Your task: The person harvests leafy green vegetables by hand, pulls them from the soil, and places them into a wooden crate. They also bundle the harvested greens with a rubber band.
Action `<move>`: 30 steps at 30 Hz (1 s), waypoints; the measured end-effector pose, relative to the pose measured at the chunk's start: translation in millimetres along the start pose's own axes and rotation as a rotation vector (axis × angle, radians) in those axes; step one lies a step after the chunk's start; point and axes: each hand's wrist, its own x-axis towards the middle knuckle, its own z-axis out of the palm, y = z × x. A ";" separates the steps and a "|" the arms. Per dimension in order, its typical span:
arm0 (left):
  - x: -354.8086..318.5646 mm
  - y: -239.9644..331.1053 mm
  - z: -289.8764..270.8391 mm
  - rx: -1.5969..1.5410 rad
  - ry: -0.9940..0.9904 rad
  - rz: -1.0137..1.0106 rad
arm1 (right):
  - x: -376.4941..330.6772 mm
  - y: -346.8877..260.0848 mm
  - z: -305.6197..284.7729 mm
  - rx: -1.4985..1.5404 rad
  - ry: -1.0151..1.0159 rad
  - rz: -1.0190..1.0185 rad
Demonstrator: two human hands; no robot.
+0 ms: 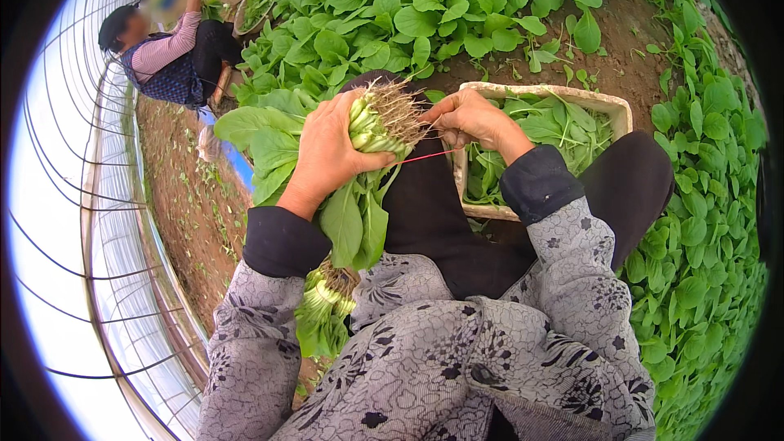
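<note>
My left hand [325,147] is wrapped round a bunch of leafy greens [369,129], its pale stems and tangled roots pointing right and its broad leaves hanging to the left and below. A thin red tie [429,156] stretches from the stems to my right hand [475,121]. That hand is closed at the root tips, with thumb and forefinger pinched together and the tie running in under its fingers. Below my left forearm, beside my lap, lies another bunch of greens [322,306] with roots attached.
A pale box [563,91] of loose leaves stands past my right forearm, between my knees. Dense greens [694,229] grow ahead and to the right. At far left another person [167,57] squats by the bed, near bare soil [184,220] and the hooped plastic wall [90,196].
</note>
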 end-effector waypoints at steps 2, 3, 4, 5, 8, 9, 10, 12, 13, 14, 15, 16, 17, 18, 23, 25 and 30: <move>0.4 1.1 0.2 -0.031 0.005 -0.026 | -2.8 38.5 17.4 0.160 0.045 -0.176; -0.4 -2.2 1.3 -0.057 0.010 -0.039 | -8.5 56.4 38.4 0.121 0.183 -0.378; -3.4 -4.9 0.9 -0.082 0.013 -0.059 | -23.4 67.7 71.0 -0.282 0.427 -0.697; -5.2 -3.5 -0.5 -0.100 0.039 -0.049 | -30.0 73.7 91.8 -0.446 0.522 -0.836; -5.9 -1.6 -1.1 -0.190 0.012 -0.116 | -40.0 58.0 107.9 -0.949 0.586 -0.871; -7.5 2.7 -3.5 -0.182 0.029 -0.080 | -39.5 58.1 113.5 -1.120 0.613 -0.907; -9.9 4.0 -4.0 -0.180 0.038 -0.081 | -40.2 58.5 116.9 -1.133 0.620 -0.909; -13.4 6.0 -5.6 -0.176 0.067 -0.078 | -41.2 54.4 121.9 -1.167 0.636 -0.920; -16.3 8.0 -7.7 -0.223 0.073 -0.074 | -41.6 52.1 124.7 -1.131 0.646 -0.933; -17.9 10.0 -11.5 -0.295 0.080 -0.088 | -43.1 45.1 125.9 -1.106 0.631 -0.940; -21.6 12.5 -15.8 -0.366 0.087 -0.100 | -46.8 39.1 127.8 -1.081 0.615 -0.946; -26.1 15.4 -20.0 -0.438 0.093 -0.112 | -51.5 33.1 130.2 -1.057 0.597 -0.953; -27.5 16.9 -19.0 -0.454 0.144 -0.072 | -57.2 25.8 128.5 -1.045 0.591 -0.942; -30.6 14.7 -18.2 -0.384 0.207 -0.011 | -60.6 21.8 127.4 -1.065 0.590 -0.988; -39.6 21.3 -40.0 -0.805 0.215 -0.071 | -85.8 -22.5 138.3 -1.171 0.504 -0.973; -49.0 19.4 -56.0 -0.994 0.261 -0.105 | -88.1 -45.3 149.4 -1.116 0.480 -1.001; -50.4 30.1 -124.6 -1.289 0.382 -0.023 | -113.3 -147.8 154.3 -0.384 0.071 -0.891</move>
